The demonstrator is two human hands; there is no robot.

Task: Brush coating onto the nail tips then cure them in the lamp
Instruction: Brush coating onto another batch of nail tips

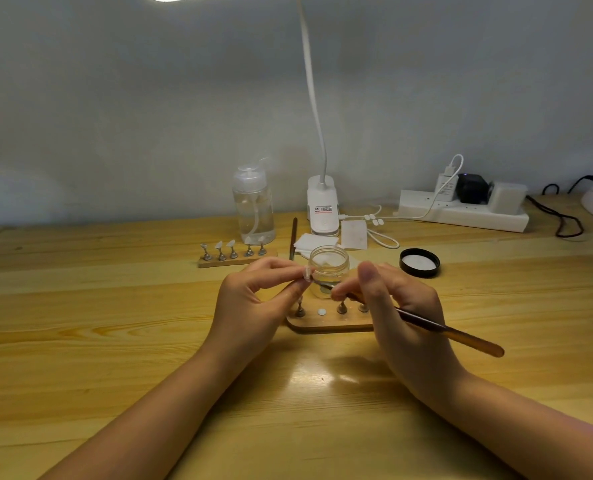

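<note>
Two hands work above the worktop, close to each other. The left hand pinches a clear nail tip between thumb and curled fingers, just in front of a small glass jar. The right hand grips a thin brush, its fingers curled around the handle, and the bristle end touches near the nail tip. Under both hands lies a wooden holder with metal stands.

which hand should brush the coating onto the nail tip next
Right. The right hand already grips the brush, bristles pointing at the nail tip that the left hand pinches in front of the open jar.
</note>
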